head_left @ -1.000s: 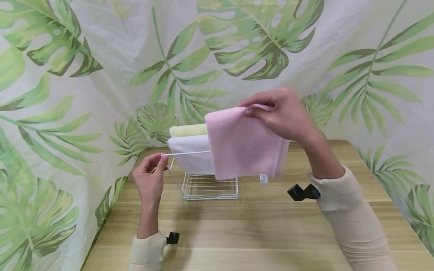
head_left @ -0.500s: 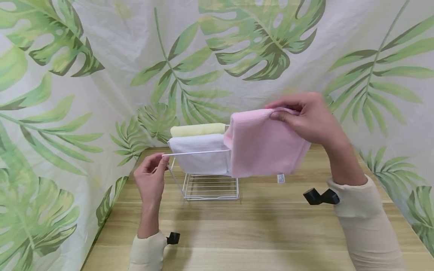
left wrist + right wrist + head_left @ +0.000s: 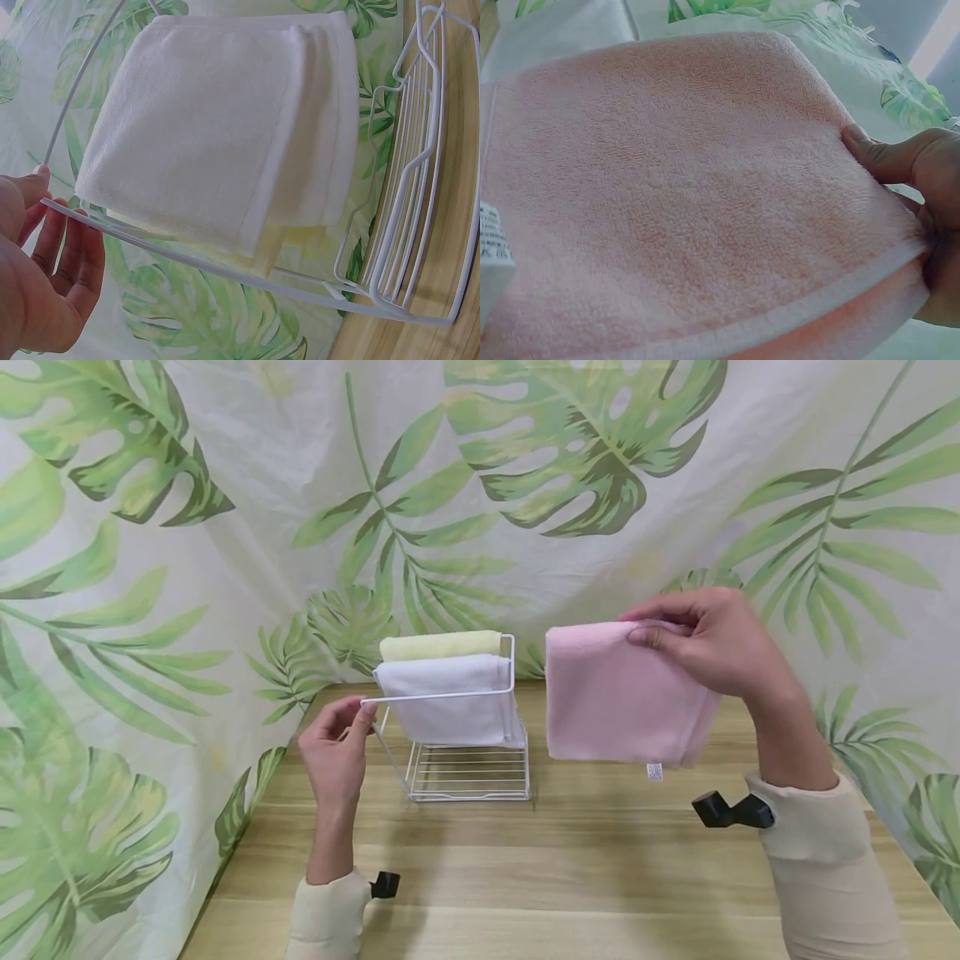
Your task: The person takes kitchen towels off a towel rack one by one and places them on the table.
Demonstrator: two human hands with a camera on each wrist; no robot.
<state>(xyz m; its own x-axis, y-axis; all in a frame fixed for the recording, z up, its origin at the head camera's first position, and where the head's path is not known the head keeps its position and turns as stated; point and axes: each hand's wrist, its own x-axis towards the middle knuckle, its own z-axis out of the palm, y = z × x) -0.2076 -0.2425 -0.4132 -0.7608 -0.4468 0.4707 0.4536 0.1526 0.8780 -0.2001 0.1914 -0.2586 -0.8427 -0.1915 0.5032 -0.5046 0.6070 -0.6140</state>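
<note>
A white wire rack [image 3: 468, 797] stands on the table with a white towel [image 3: 446, 702] and, behind it, a pale yellow towel [image 3: 438, 646] draped over its upper bars. My left hand [image 3: 335, 747] pinches the near left corner of the rack's top frame between thumb and fingers. In the left wrist view the white towel [image 3: 202, 127] hangs folded just beyond that hand [image 3: 52, 255]. My right hand [image 3: 723, 643] pinches the top fold of a pink towel [image 3: 618, 697], which hangs in the air right of the rack, apart from it. A printed label [image 3: 655, 772] dangles from its lower edge.
The wood-grain table [image 3: 480, 893] extends in front of the rack and to both sides. A leaf-patterned cloth [image 3: 247, 468] hangs behind and along the sides. Black camera mounts [image 3: 386, 885] sit at both wrists.
My right hand has carried the pink towel to the right and slightly down, away from in front of the rack's right side, uncovering it. My left hand stays at the rack's corner.
</note>
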